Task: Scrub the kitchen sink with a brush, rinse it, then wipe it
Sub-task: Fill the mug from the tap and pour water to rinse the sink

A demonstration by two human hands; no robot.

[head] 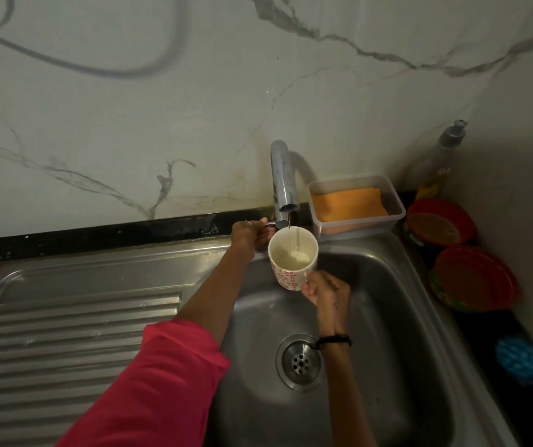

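Note:
A steel sink basin with a round drain lies below me. Over its far edge my right hand holds a white mug with red flower print under the chrome tap. A thin stream of water falls into the mug, which is partly filled. My left hand grips the tap's lever at the base of the spout. A blue scrubbing brush lies on the dark counter at the right. An orange cloth sits in a clear plastic tub behind the sink.
A ribbed steel draining board stretches to the left. Two red lidded containers and a pump bottle stand on the black counter at the right. A marble wall rises close behind the tap.

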